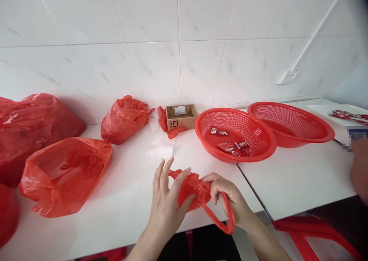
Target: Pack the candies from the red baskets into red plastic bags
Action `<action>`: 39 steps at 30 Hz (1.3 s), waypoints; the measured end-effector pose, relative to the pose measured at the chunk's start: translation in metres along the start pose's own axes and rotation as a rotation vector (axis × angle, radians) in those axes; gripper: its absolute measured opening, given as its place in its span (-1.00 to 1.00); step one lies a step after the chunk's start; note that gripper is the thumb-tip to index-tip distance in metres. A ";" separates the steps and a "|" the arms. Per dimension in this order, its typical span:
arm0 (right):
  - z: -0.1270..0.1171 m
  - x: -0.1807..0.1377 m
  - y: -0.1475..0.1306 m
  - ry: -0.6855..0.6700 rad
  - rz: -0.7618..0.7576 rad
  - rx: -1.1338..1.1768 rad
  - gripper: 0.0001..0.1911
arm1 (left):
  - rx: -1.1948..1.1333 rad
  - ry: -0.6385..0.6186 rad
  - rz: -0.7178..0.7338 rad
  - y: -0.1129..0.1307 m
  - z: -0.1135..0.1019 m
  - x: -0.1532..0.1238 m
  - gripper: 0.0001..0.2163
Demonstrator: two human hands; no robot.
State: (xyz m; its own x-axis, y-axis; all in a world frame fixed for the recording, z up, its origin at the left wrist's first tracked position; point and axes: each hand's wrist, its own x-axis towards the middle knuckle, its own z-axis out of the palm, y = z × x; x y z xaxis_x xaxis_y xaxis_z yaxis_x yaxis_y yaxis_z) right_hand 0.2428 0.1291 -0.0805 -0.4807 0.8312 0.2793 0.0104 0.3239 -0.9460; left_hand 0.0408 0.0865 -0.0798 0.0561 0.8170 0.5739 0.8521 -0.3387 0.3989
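Observation:
In front of me, over the near edge of the white table, is a red plastic bag (191, 190) with a loop handle hanging down on its right. My right hand (227, 194) has its fingers closed round the gathered plastic near that handle. My left hand (169, 194) is at the bag's left side, fingers spread and raised, the thumb close to or against the plastic. Whether anything lies inside the bag I cannot tell. Beyond my right hand stands a red plastic basket (209, 149) holding several small wrapped packets (227, 146).
Several red bags (123, 119) stand along the left, including an open one (97, 149). A small cardboard box (182, 123) sits by the wall. A second red basket (293, 138) is at right, near a tray (319, 109). A co-worker's arm (360, 165) and a red stool (299, 224) are right.

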 end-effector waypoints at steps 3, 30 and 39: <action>-0.007 -0.002 -0.005 -0.115 -0.022 -0.145 -0.69 | -0.020 -0.216 -0.162 -0.014 0.015 0.007 -0.54; 0.003 0.046 0.023 -0.264 0.141 -0.869 -0.57 | -1.327 0.198 -1.042 -0.046 -0.028 -0.018 -0.84; -0.022 0.048 0.007 -0.388 0.114 -1.047 -0.37 | -0.451 0.367 -0.612 -0.041 -0.041 -0.016 -0.80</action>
State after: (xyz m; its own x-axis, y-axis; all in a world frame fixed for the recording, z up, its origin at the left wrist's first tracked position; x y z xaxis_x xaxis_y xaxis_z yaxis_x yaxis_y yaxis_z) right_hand 0.2391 0.1813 -0.0704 -0.6683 0.7426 -0.0431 0.7161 0.6267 -0.3073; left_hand -0.0162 0.0680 -0.0765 -0.5872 0.7398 0.3285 0.3835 -0.1031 0.9178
